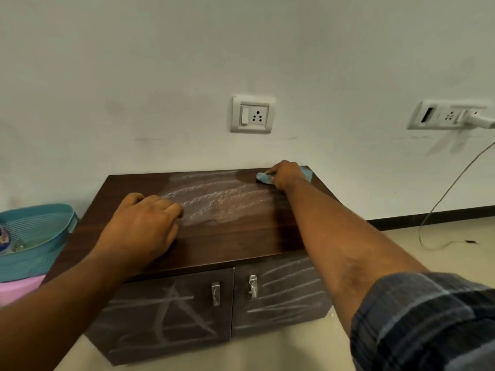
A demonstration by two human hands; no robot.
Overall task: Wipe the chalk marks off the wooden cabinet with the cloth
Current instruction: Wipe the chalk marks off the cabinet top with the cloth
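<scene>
Crosswise the cloth [263, 178] lies along the cabinet's [227, 236] rear edge — right grip [285, 175] clamped on it, left grip [144, 226] curled empty.

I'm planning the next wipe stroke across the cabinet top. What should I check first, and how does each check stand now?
1. Right hand grips the cloth: ok.
2. Cloth lies on the cabinet top: ok.
3. Left hand out of the stroke's path: not ok, its knuckles sit at the chalk smear's left edge.
4. Chalk smear wiped off: not ok.
5. Chalk marks on the doors wiped: not ok.
6. Cloth clean enough: cannot tell.
</scene>
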